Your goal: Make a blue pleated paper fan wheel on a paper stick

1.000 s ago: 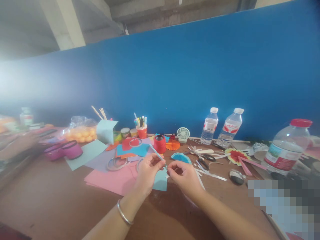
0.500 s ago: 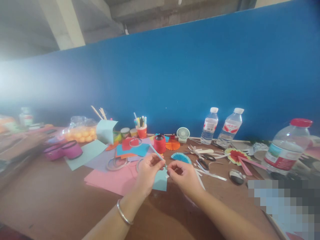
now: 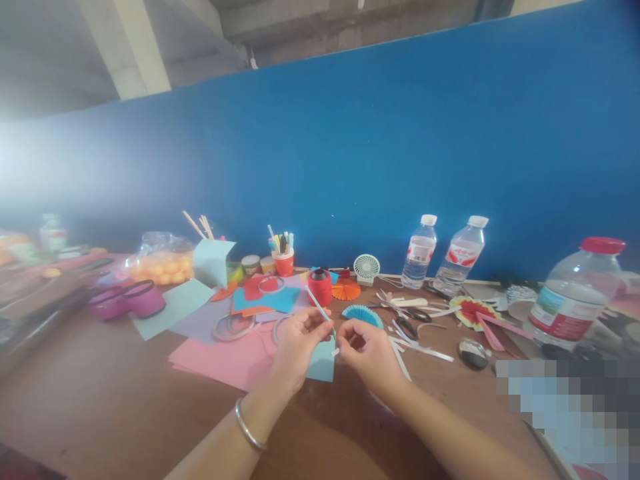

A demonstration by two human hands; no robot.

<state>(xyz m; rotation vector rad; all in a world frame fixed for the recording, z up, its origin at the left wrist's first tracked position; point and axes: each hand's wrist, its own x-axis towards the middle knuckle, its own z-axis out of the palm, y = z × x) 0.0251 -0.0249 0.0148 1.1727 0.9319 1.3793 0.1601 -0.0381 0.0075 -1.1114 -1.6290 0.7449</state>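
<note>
My left hand (image 3: 303,347), a silver bangle on its wrist, pinches a thin, pale blue folded paper strip (image 3: 318,303) that slants up and to the left. Close by the strip's lower end, my right hand (image 3: 370,350) has its thumb and forefinger pressed together; what they grip, if anything, is hidden. A tiny white scrap (image 3: 335,352) shows at those fingertips, and I cannot tell if it is held. Under the hands lie a light blue sheet (image 3: 321,365) and pink paper (image 3: 215,363). Just behind is a blue pleated paper fan (image 3: 363,315).
A red spool (image 3: 320,288), an orange pleated fan (image 3: 346,289) and a cup of pens (image 3: 284,262) stand behind. Scissors (image 3: 407,327) and paper strips lie to the right, near a tape dispenser-like dark round object (image 3: 474,355). Water bottles (image 3: 419,253) line the back; a large bottle (image 3: 575,293) is at right.
The pale blue strip has shifted slightly to the right and tilted a little more upright. Both hands stay close together in nearly the same place.
</note>
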